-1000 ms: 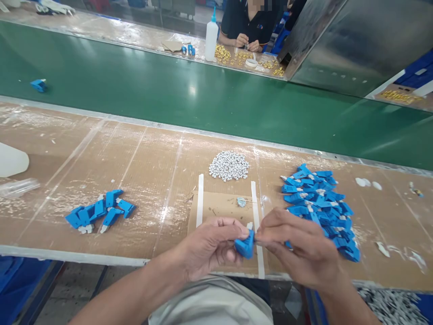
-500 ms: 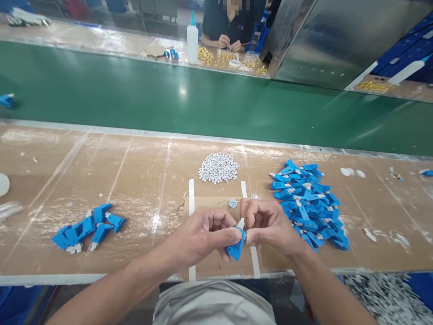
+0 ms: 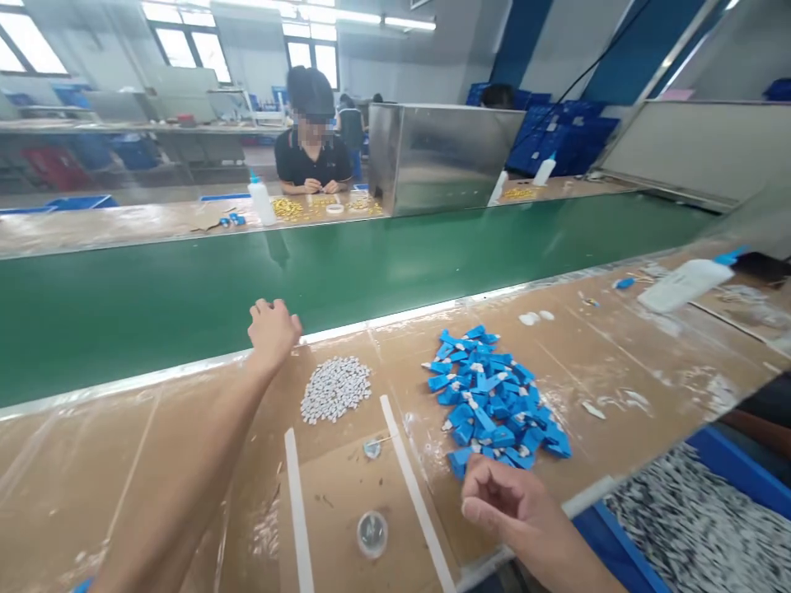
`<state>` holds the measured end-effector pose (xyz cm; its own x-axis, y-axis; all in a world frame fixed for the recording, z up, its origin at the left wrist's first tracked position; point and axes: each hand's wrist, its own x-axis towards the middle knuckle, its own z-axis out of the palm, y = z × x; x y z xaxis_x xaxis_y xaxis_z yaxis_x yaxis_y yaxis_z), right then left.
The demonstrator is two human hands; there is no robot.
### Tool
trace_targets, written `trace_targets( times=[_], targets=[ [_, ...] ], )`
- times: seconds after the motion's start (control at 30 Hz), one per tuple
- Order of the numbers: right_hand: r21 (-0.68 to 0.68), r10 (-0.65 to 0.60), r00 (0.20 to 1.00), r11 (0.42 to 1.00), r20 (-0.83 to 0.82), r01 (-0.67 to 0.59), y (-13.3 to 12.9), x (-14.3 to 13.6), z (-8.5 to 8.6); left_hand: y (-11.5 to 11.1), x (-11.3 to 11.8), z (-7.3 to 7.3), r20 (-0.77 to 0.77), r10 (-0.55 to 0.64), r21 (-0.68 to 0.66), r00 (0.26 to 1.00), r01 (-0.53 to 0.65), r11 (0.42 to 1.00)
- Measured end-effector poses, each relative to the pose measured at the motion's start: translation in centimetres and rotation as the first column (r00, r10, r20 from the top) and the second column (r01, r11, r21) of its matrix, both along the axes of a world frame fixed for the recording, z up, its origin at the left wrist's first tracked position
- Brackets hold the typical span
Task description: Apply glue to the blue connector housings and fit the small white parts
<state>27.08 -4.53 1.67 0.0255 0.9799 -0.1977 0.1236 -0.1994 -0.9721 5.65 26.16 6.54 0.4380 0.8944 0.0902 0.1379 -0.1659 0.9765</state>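
Observation:
My left hand point(image 3: 273, 329) reaches over the near edge of the green belt point(image 3: 346, 272), its back towards me. Its fingers bend away out of sight, and whether it holds anything is hidden. My right hand point(image 3: 503, 506) is at the near end of the pile of blue pieces with white tips point(image 3: 494, 395), its thumb and index finger apart and nothing visible between them. Left of that pile lies a heap of small whitish pieces point(image 3: 335, 389). A small clear round dish point(image 3: 372, 534) lies between two white tape strips point(image 3: 297, 511), near a small bluish blob with a stick point(image 3: 372, 448).
Across the belt a person point(image 3: 313, 148) sits behind yellow pieces point(image 3: 287, 208) and a white bottle point(image 3: 262, 202). A metal box point(image 3: 457, 161) stands beside them. Another bottle point(image 3: 683, 284) lies at right, above a blue bin of grey-white pieces point(image 3: 710, 511).
The view has tilted up and turned right. My left hand has moved forward to the belt and the blue piece it held is out of sight. My right hand has separated from it, beside the blue pile.

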Motion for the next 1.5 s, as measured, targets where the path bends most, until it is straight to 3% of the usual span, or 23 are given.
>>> trace_targets(
  times=[0.1,0.23,0.33,0.43,0.53,0.63,0.77,0.9,1.03,1.23,1.4,1.5],
  targets=[
    [0.0,-0.05,0.999,0.999,-0.006,0.05,-0.5,1.7,-0.2,-3.0,4.6,-2.1,-0.181,-0.17,0.105,0.969,0.191,0.976],
    [0.008,-0.068,0.998,0.998,0.01,0.068,-0.3,2.5,-0.3,-8.0,10.8,-5.1,-0.401,-0.412,0.114,0.818,0.491,0.864],
    [0.035,-0.079,0.997,0.996,0.022,0.078,-0.2,2.5,-0.3,-9.9,13.3,-6.5,-0.486,-0.416,0.106,0.769,0.525,0.845],
    [0.056,-0.092,0.996,0.994,0.002,0.092,-0.3,2.5,-0.5,-10.0,13.5,-6.9,-0.477,-0.394,0.081,0.786,0.486,0.87],
    [0.053,-0.088,0.996,0.995,-0.012,0.089,-0.3,2.2,-0.6,-9.9,12.0,-6.4,-0.372,-0.382,0.004,0.846,0.413,0.911],
    [0.042,-0.05,0.999,0.998,-0.012,0.05,-0.4,1.6,-0.6,-10.8,9.1,-5.4,-0.194,-0.403,-0.162,0.895,0.376,0.913],
    [0.024,0.041,0.998,0.999,0.041,-0.042,-0.3,-0.4,-0.9,-13.7,3.6,-3.8,0.062,-0.358,-0.422,0.932,0.35,0.837],
    [0.052,0.115,0.983,0.991,0.144,-0.124,0.3,-3.3,-1.6,-17.0,-1.7,-2.9,0.302,-0.139,-0.655,0.943,0.311,0.689],
    [0.109,0.116,0.957,0.983,0.266,-0.149,1.2,-5.9,-2.7,-20.0,-5.2,-3.5,0.36,0.017,-0.673,0.933,0.247,0.697],
    [0.193,0.128,0.931,0.96,0.342,-0.203,1.9,-7.5,-3.6,-22.6,-7.2,-5.4,0.427,0.231,-0.705,0.874,0.162,0.69],
    [0.317,0.123,0.898,0.908,0.423,-0.274,1.3,-7.6,-3.5,-23.3,-7.6,-6.0,0.466,0.38,-0.778,0.799,0.166,0.607],
    [0.33,0.147,0.881,0.889,0.45,-0.317,1.0,-7.7,-3.2,-23.4,-7.7,-5.9,0.481,0.419,-0.785,0.77,0.167,0.596]
  ],
)
